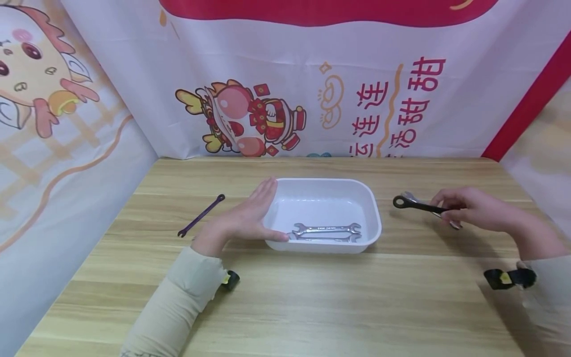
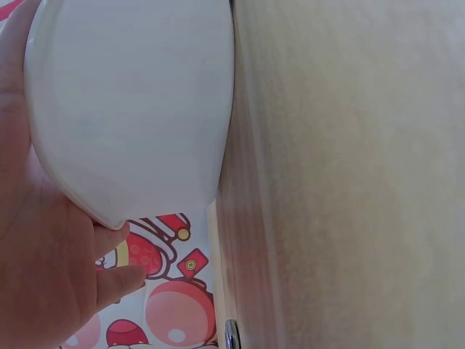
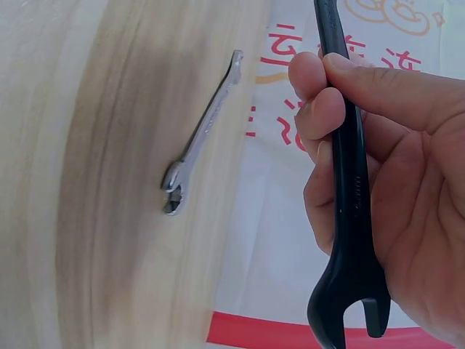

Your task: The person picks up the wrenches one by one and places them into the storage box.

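My left hand (image 1: 247,213) spans the left end of a white plastic bin (image 1: 375,210), thumb on the front rim and fingers round the back-left corner. The left wrist view shows the bin's outer wall (image 2: 138,94) against that hand (image 2: 43,254). Two silver wrenches (image 1: 327,229) lie along the bin's front inside. On the right, my right hand (image 1: 475,208) holds a black combination wrench (image 1: 417,204) by its shank, above the table. Its open end (image 3: 349,291) shows in the right wrist view. A silver wrench (image 3: 203,131) lies on the table beneath, partly hidden in the head view.
A dark purple combination wrench (image 1: 201,215) lies on the wooden table (image 1: 321,302), left of the bin. Printed cloth (image 1: 339,54) hangs along the table's back edge, with more cloth (image 1: 53,198) at the left side.
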